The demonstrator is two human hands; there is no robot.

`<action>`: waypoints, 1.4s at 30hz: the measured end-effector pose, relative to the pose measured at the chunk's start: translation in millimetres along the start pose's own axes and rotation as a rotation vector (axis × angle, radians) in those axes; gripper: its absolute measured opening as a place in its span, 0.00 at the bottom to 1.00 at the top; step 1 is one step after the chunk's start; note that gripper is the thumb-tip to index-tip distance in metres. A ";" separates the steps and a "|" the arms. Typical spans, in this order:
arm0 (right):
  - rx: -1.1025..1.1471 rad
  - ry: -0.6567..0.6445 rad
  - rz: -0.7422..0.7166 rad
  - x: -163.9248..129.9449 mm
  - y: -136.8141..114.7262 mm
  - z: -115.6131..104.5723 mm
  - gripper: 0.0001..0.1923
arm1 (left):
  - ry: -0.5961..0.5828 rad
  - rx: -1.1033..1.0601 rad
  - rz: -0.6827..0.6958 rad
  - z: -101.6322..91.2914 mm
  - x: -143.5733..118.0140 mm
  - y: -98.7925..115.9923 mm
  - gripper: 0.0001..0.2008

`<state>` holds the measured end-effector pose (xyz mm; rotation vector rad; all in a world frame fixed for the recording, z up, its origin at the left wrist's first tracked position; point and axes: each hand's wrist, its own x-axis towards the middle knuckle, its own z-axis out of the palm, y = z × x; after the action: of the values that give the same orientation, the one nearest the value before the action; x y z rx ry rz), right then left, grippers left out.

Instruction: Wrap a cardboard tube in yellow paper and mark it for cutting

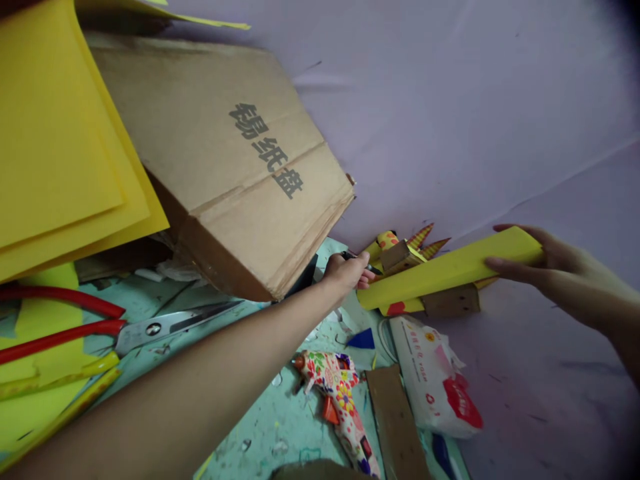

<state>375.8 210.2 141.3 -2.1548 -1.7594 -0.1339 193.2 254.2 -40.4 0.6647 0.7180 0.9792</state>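
Note:
My right hand (565,267) is closed on one end of a long yellow paper tube (450,267) with flat, folded sides. Thumb and fingers grip it from opposite sides, and it slants down to the left. My left hand (347,272) reaches forward near the tube's far end. Its fingers are pinched round a slim black pen (373,269), partly hidden by the hand. Behind the tube is a cardboard and yellow paper piece with striped spikes (420,241). Beneath the tube, a brown cardboard block (453,301) shows in part.
A large cardboard box (225,153) leans at the left, beside yellow sheets (60,147). Red-handled scissors (153,329) lie below. A flower-patterned glue gun (343,393), cardboard strip (397,420) and tissue pack (430,380) lie on the green tabletop (265,407). A purple wall (475,100) stands behind.

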 end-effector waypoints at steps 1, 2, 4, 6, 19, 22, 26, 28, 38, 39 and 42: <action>-0.012 -0.001 0.000 0.4 0.6 -0.4 0.35 | -0.005 -0.007 -0.002 0.0 0.4 0.4 0.14; -0.020 0.000 -0.004 1.0 1.4 -0.5 0.35 | -0.010 -0.014 -0.003 0.0 0.6 0.7 0.14; -0.017 0.003 -0.015 2.3 3.4 -0.3 0.36 | -0.024 -0.025 -0.005 0.1 0.2 1.2 0.14; -0.010 -0.006 -0.022 3.5 5.8 0.0 0.36 | -0.037 -0.033 -0.006 0.3 -0.9 1.6 0.14; 0.049 -0.007 -0.001 3.5 6.6 1.0 0.36 | -0.065 -0.006 0.013 1.9 -3.1 4.4 0.13; 0.049 -0.011 -0.001 3.5 6.7 1.1 0.35 | -0.063 0.005 0.025 2.2 -3.7 4.2 0.13; 0.063 -0.011 0.022 2.9 5.8 1.1 0.38 | -0.058 0.025 0.035 2.2 -3.8 3.8 0.13; 0.068 -0.016 0.024 3.4 6.6 1.5 0.39 | -0.055 0.038 0.037 2.3 -3.4 4.0 0.13; 0.047 -0.007 0.035 3.2 5.9 1.3 0.36 | -0.027 0.122 0.053 0.6 -0.1 9.4 0.14; 0.052 -0.009 0.036 2.6 4.7 1.2 0.36 | -0.025 0.132 0.056 0.5 -0.7 9.9 0.14; 0.068 -0.017 0.035 1.6 2.7 1.1 0.37 | -0.034 0.171 0.055 2.3 -5.2 12.9 0.14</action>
<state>378.6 211.6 140.1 -2.1432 -1.7086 -0.0462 186.7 254.4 -27.9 0.8527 0.7629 0.9618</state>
